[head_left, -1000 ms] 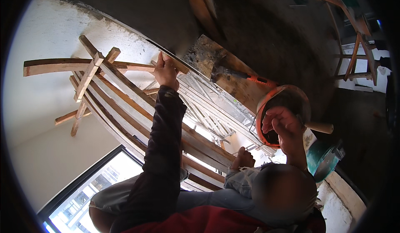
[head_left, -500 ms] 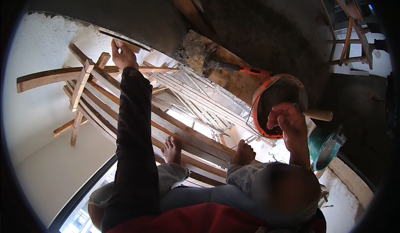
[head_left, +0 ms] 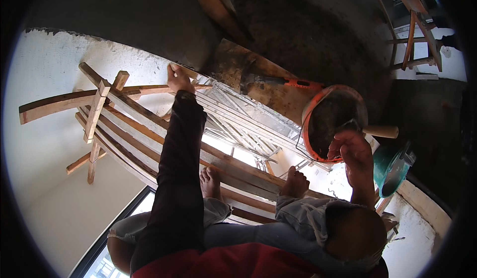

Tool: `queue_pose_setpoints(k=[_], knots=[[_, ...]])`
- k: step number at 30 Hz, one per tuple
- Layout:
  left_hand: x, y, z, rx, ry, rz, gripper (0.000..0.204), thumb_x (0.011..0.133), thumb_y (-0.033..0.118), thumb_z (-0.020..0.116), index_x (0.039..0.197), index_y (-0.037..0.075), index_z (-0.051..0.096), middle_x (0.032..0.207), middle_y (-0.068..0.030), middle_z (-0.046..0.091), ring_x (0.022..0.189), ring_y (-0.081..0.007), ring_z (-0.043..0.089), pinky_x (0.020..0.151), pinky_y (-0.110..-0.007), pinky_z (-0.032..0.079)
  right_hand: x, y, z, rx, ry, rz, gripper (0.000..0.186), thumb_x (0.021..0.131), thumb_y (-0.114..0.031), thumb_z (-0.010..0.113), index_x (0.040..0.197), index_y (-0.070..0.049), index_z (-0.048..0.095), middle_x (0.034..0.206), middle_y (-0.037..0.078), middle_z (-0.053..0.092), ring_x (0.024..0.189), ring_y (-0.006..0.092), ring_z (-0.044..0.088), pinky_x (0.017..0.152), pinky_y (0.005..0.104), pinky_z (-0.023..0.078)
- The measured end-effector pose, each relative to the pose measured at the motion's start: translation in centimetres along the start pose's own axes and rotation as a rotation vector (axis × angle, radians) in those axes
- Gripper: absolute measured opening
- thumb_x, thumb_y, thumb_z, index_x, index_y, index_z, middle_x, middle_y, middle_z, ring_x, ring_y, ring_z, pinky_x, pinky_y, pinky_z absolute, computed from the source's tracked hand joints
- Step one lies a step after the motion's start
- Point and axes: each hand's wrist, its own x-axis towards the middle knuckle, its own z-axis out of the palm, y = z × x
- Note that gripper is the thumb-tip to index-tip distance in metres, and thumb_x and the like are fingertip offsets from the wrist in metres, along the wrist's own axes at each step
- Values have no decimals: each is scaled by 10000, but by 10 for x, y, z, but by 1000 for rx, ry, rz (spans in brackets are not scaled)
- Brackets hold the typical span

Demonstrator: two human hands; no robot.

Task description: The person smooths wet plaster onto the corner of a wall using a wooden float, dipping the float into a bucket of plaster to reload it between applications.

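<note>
My left hand (head_left: pixel 179 79), at the end of my dark-sleeved arm, grips a flat light wooden float (head_left: pixel 188 71) against the edge where the white wall (head_left: pixel 59 54) meets dark grey plaster (head_left: pixel 129 24). My right hand (head_left: pixel 350 154), fingers loosely curled apart and seemingly empty, hovers at the near rim of an orange bucket (head_left: pixel 310 139) with dark mortar inside. A wooden handle (head_left: pixel 380 130) sticks out of the bucket. Left of the bucket, an orange-handled tool (head_left: pixel 303 83) lies on a dirty board (head_left: pixel 268 99).
My bare feet (head_left: pixel 294 181) rest on long planks (head_left: pixel 136 141) tied into crossed timbers (head_left: pixel 98 111). Metal framework (head_left: pixel 238 129) shows below. A green bucket (head_left: pixel 385 166) hangs at the right; a wooden trestle (head_left: pixel 412 39) stands upper right. A window (head_left: pixel 114 258) shows lower left.
My left hand went leftward along the wall edge with the float, then came partway back right. My right hand has shifted slightly down and right beside the bucket.
</note>
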Motion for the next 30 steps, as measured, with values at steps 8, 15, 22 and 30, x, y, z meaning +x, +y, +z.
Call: queue_pose_setpoints(k=[8,15,22,30], knots=[[35,71,-24,177,-12,184,429,990,314,519,1236,-28,600,1023,-158,693,870,-200,637,788,-342,514,-3,-2,1,51,48,-37,254,957,-142,606,1167,-3,570,919,88,647,828,150,621,773,307,502],[-58,21,25,-313,-113,-473,494,972,342,606,1319,-8,576,1029,-76,677,858,-124,606,743,-277,510,-9,2,-2,-41,58,-20,305,947,-225,632,1163,-23,556,911,79,634,798,171,618,736,313,511],[-23,79,-2,-252,-43,-139,458,974,261,602,1281,-78,575,1094,-105,683,920,-139,615,798,-279,504,-1,5,0,15,25,-47,295,948,-214,624,1164,-25,557,914,79,637,789,171,625,733,310,512],[-8,314,-39,-156,-16,351,413,983,330,585,1124,-52,650,795,-23,652,693,-91,540,637,-255,456,11,7,9,70,-89,-32,223,948,-106,605,1145,-3,580,920,92,649,807,142,621,765,298,506]])
